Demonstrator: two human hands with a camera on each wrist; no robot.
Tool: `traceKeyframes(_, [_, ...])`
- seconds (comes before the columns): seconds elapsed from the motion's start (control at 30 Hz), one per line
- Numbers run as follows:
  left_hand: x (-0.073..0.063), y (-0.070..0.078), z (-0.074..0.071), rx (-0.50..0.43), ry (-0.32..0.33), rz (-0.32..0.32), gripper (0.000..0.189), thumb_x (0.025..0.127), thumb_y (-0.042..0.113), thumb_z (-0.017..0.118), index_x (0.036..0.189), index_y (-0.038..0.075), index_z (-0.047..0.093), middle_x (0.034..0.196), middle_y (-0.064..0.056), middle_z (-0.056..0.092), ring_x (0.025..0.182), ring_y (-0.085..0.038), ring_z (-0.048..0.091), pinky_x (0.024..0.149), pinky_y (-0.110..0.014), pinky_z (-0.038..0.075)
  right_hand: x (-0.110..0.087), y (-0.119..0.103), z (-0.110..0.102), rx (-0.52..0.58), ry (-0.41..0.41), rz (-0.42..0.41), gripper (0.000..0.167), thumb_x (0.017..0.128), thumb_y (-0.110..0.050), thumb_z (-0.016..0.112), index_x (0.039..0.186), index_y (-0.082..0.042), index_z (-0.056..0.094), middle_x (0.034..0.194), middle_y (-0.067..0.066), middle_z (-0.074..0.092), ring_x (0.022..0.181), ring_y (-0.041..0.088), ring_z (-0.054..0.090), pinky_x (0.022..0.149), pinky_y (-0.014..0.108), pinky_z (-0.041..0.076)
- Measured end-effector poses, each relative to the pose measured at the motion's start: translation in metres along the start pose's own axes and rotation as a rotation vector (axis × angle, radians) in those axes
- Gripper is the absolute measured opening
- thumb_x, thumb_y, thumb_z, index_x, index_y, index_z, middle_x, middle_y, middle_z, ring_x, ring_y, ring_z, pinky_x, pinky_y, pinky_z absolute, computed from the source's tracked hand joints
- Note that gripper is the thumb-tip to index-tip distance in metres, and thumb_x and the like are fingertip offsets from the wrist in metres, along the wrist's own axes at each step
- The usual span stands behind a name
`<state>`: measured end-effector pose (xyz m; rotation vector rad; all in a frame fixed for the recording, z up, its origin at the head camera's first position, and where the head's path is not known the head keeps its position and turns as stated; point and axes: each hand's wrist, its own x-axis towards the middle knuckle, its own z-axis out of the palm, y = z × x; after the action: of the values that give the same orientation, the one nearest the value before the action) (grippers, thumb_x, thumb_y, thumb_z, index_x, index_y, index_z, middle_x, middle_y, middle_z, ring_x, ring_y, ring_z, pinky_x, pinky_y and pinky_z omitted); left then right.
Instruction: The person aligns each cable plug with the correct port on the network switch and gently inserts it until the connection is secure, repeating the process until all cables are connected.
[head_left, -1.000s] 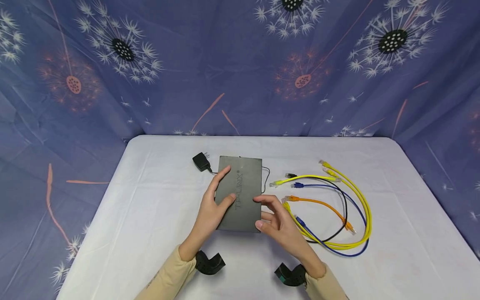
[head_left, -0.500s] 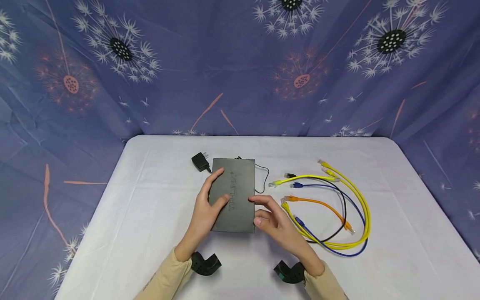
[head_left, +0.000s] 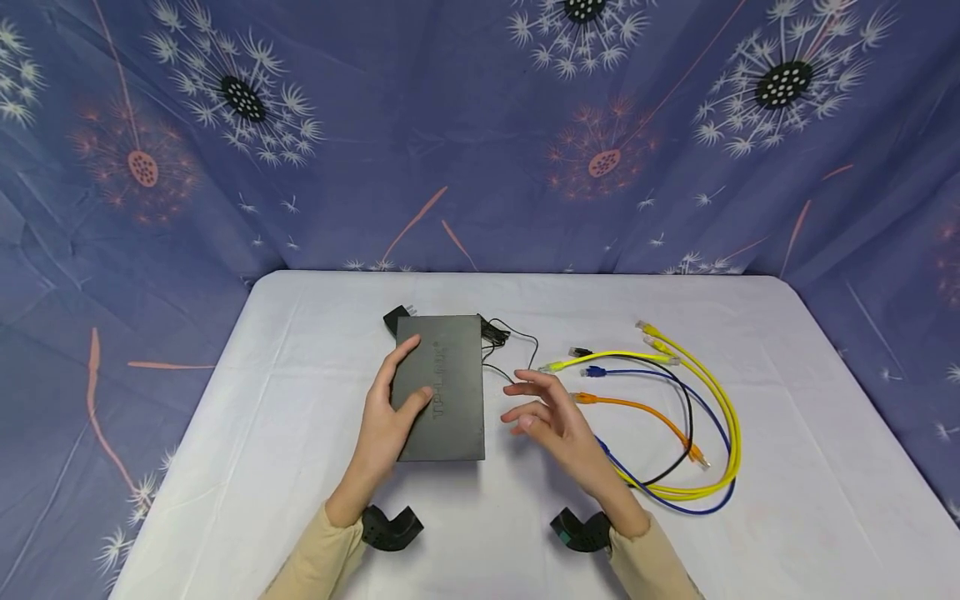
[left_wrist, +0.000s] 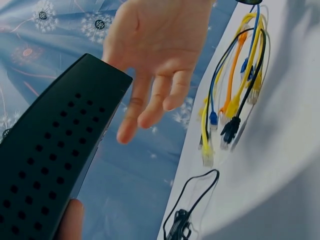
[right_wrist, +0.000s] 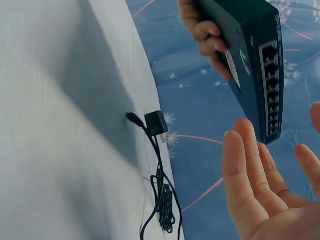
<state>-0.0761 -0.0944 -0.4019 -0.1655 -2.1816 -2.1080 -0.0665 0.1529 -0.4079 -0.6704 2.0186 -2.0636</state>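
A dark grey TP-LINK network switch is held off the table by my left hand, the thumb on its top and fingers curled underneath in the right wrist view. Its row of Ethernet ports faces my right hand, which hangs apart from it with loosely bent fingers and nothing in them. The left wrist view shows the vented side of the switch. Behind it, the black power adapter is partly hidden; its bundled cord and round plug lie on the table, the plug unconnected.
On the right of the white table lie several network cables: yellow, blue, black and orange. A patterned blue curtain hangs behind the table's far edge.
The switch has moved left with my left hand, now covering part of the adapter and uncovering the bundled cord. My right hand has let go of the switch's right edge.
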Motion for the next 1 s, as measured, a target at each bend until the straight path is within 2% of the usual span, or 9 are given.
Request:
traceKeyframes(0.17, [-0.003,0.0,-0.008,-0.001,0.026,-0.033,0.065,0.087,-0.002,0.058,0.142,0.03,0.044,0.149,0.008,0.032,0.135,-0.012,0.027,0.106,-0.044,0.019,0.004,0.006,-0.002,-0.01,0.015,-0.005,0.048,0.096,0.002,0.049,0.142,-0.005,0.035,0.128,0.021,0.049,0.1,0.034,0.061,0.083,0.039,0.05])
traceKeyframes(0.3, [-0.005,0.001,-0.014,-0.002,0.035,-0.07,0.065,0.088,-0.001,0.057,0.142,0.032,0.043,0.148,0.008,0.031,0.132,-0.013,0.03,0.103,-0.043,0.023,0.008,0.011,-0.002,-0.005,0.013,0.017,0.048,0.097,0.002,0.049,0.142,-0.002,0.034,0.127,0.022,0.05,0.101,0.04,0.059,0.083,0.039,0.05])
traceKeyframes(0.47, [-0.007,-0.001,-0.021,0.003,0.045,-0.1,0.065,0.089,-0.001,0.057,0.143,0.032,0.042,0.148,0.007,0.031,0.129,-0.015,0.033,0.1,-0.043,0.026,0.012,0.017,-0.001,0.001,-0.002,0.053,0.047,0.097,0.001,0.049,0.142,-0.003,0.035,0.127,0.03,0.047,0.101,0.042,0.058,0.083,0.043,0.049])
traceKeyframes(0.63, [-0.01,-0.004,-0.027,0.011,0.045,-0.102,0.065,0.089,-0.002,0.056,0.144,0.03,0.041,0.149,0.007,0.029,0.132,-0.015,0.03,0.102,-0.043,0.024,0.015,0.023,0.001,-0.004,-0.036,0.068,0.046,0.098,-0.001,0.048,0.142,0.0,0.033,0.127,0.034,0.044,0.101,0.047,0.056,0.082,0.051,0.048])
traceKeyframes(1.0, [-0.015,-0.009,-0.037,0.034,0.057,-0.101,0.063,0.09,-0.002,0.054,0.145,0.025,0.04,0.15,0.003,0.029,0.133,-0.016,0.028,0.102,-0.044,0.022,0.025,0.038,0.008,0.03,-0.053,0.16,0.05,0.097,0.001,0.048,0.144,0.0,0.031,0.131,0.032,0.043,0.104,0.048,0.056,0.084,0.048,0.048])
